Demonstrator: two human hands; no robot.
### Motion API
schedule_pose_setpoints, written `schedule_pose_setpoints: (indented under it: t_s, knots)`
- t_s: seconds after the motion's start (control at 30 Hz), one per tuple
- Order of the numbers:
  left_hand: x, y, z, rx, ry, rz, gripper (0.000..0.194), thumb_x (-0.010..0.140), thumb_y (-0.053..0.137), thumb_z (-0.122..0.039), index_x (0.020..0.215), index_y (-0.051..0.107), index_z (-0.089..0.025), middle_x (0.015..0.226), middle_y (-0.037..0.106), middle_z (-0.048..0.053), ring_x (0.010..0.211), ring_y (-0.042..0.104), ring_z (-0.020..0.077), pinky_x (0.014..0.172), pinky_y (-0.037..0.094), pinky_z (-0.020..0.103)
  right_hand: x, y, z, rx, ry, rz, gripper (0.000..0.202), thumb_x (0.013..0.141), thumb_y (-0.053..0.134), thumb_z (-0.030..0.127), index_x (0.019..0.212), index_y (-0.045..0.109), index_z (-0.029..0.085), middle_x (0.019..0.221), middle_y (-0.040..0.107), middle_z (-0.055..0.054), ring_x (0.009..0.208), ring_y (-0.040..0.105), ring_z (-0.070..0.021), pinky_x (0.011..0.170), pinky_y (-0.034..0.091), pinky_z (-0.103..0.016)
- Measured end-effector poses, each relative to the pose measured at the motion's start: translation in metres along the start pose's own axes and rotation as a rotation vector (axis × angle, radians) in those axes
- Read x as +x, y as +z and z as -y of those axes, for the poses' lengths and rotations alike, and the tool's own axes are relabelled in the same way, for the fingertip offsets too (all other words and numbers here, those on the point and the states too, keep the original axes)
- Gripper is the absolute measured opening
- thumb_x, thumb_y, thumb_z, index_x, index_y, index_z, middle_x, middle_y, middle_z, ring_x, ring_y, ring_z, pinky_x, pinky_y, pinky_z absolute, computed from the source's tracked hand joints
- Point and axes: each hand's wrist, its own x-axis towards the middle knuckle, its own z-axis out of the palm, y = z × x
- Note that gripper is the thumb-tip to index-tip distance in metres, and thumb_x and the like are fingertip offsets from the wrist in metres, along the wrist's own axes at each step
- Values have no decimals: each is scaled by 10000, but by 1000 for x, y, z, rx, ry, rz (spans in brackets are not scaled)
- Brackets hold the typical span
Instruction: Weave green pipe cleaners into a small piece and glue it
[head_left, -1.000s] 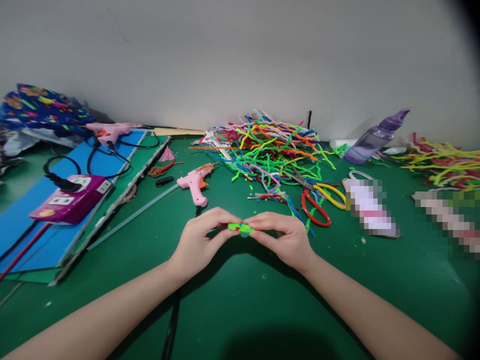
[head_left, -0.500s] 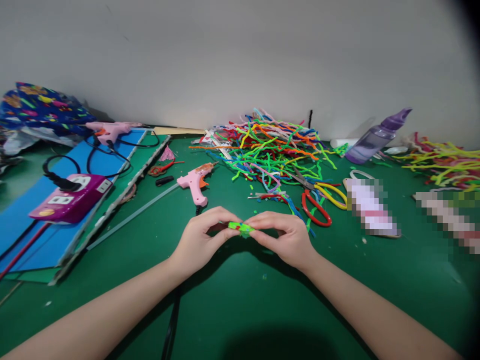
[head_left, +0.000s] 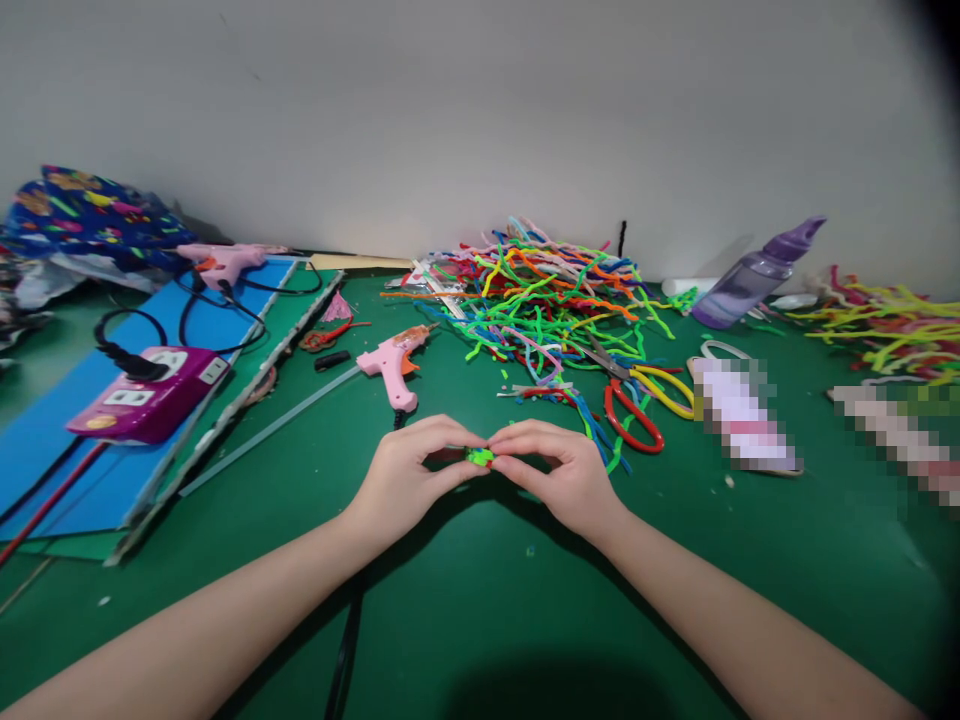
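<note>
A small bright green piece with red and blue bits [head_left: 480, 457] is pinched between my two hands above the green table [head_left: 465, 590]. It looks like fuzzy pipe cleaner, but most of it is hidden by fingers. My left hand [head_left: 409, 465] grips its left side between thumb and fingers. From the other side my right hand [head_left: 559, 468] does the same, and the fingertips of both hands meet. Just beyond my left hand lies a pink glue gun [head_left: 390, 370] with a long glue stick in its back. Scissors [head_left: 634, 400] with red and yellow handles rest beyond my right hand.
A heap of coloured pipe cleaners [head_left: 555, 290] lies against the wall. At left, a purple power strip [head_left: 150, 395] and another pink glue gun [head_left: 221, 262] sit on blue board [head_left: 45, 440]. A purple bottle [head_left: 750, 280] and blurred-out phones [head_left: 742, 410] are at right.
The green piece has been turned between my fingertips, and less of it shows now. My hands have drawn slightly closer together.
</note>
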Motion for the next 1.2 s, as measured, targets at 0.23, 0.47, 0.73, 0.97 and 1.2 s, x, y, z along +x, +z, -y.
schedule_pose_setpoints:
  t_s: [0.23, 0.47, 0.73, 0.97, 1.2]
  knots:
    - [0, 1, 0, 5, 33, -27, 71, 744, 701, -227, 801, 717, -189, 731, 690, 18, 633, 637, 113, 581, 508, 191, 0, 0, 5, -69, -50, 16, 83, 808, 639, 208, 850, 708, 224, 862, 712, -40, 815, 664, -155, 768, 539, -309]
    - [0, 2, 0, 65, 65, -33, 71, 755, 689, -238, 804, 716, -195, 731, 695, 18, 642, 639, 119, 601, 514, 203, -4, 4, 2, -204, -104, -4, 93, 842, 584, 202, 879, 668, 219, 887, 690, -46, 855, 642, -165, 803, 521, -327]
    - [2, 3, 1, -60, -176, -50, 153, 732, 701, -288, 817, 691, -162, 776, 697, 27, 672, 662, 136, 635, 558, 229, -2, 0, -3, -92, 106, -135, 143, 861, 548, 255, 879, 681, 208, 921, 692, -56, 857, 655, -162, 755, 552, -294]
    - [7, -1, 7, -218, -279, -121, 192, 691, 731, -294, 781, 668, -138, 726, 714, 35, 638, 677, 152, 602, 580, 252, -3, 2, -8, -94, 187, 9, 225, 744, 682, 298, 944, 686, 195, 864, 725, -43, 757, 685, -172, 714, 570, -305]
    - [7, -2, 2, -318, -275, -118, 202, 698, 727, -298, 809, 660, -142, 731, 716, 30, 642, 676, 150, 598, 580, 240, -5, 2, -6, -70, 216, 16, 174, 803, 630, 323, 916, 662, 196, 787, 725, -28, 701, 687, -164, 677, 554, -289]
